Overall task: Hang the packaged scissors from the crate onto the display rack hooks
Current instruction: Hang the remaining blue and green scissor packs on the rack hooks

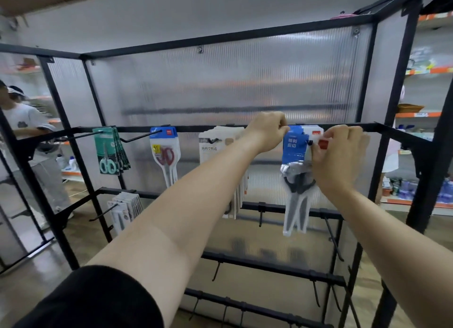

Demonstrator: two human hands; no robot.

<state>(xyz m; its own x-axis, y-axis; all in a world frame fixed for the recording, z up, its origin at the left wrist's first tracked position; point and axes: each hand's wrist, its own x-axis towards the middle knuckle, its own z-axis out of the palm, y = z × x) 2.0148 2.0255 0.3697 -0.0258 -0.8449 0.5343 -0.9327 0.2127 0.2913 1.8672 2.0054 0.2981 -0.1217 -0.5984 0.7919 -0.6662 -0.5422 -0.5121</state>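
The blue scissors pack (294,153) is held up against the rack's top rail (196,129), its upper left corner pinched by the left hand (266,131), its right edge gripped by the right hand (338,153). A dark hook tip (309,142) is seen at the card.

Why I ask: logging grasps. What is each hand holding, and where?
Blue-carded scissors pack: the left hand pinches its top left corner, the right hand its upper right edge.

a person in a white t-shirt and grey trousers (27,126) stands at far left. store shelves with orange edge strips (427,70) fill the right side, bearing a woven basket (409,107) and, lower down, cans and bottles (408,188). the floor (29,286) is glossy brown wood.
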